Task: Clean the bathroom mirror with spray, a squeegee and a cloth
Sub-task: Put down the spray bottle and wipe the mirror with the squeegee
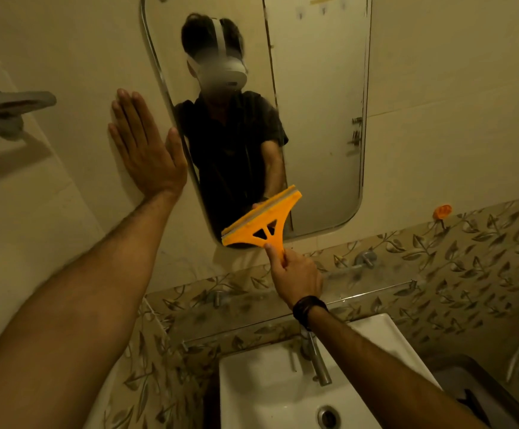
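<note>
Cramped tiled bathroom, dim yellow light, mirror [314,119] on the wall above a white sink [252,397].

Right hand [295,277], dark band on the wrist, closed around the short handle of an orange squeegee [262,218]; thumb laid up along the stem, probably to steer and press the blade. Squeegee sits at the mirror's lower left corner, head partly over the bottom rim. Blade looks pressed to the glass, though contact can't be confirmed.

Left hand [145,147] open, fingers together, palm flat on the plain wall [66,72] just left of the mirror's edge, thumb reaching its rim. It holds nothing. Likely a brace for leaning in over the sink.

Orientation: blade's long axis runs diagonally, low at left, high at right. Handle points down and right toward the wrist; working edge faces up and left. The tilt suggests the bottom of a stroke, or a reset for the next one.

Outward: tap [317,360] below the forearm, leaf-pattern tile band under the mirror. No spray or cloth in view.
</note>
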`<action>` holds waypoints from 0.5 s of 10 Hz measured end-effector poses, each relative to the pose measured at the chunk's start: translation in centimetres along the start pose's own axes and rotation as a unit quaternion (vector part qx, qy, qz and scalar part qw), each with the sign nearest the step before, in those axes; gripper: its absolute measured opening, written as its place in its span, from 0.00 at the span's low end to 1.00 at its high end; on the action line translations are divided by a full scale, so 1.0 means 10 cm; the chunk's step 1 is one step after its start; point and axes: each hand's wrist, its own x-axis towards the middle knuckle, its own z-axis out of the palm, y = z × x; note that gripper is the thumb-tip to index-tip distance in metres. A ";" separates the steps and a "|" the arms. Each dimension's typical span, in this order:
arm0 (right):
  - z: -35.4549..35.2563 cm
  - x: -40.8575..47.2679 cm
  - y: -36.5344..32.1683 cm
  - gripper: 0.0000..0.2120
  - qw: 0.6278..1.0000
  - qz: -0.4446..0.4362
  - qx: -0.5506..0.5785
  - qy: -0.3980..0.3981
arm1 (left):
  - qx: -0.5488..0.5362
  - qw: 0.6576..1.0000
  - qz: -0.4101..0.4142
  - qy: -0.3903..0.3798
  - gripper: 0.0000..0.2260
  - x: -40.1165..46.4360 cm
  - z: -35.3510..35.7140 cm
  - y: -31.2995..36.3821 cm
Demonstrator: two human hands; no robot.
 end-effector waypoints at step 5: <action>-0.24 -0.16 0.57 0.28 0.994 0.067 0.081 0.015 | -0.010 1.000 -0.009 0.004 0.32 -0.01 0.01 0.02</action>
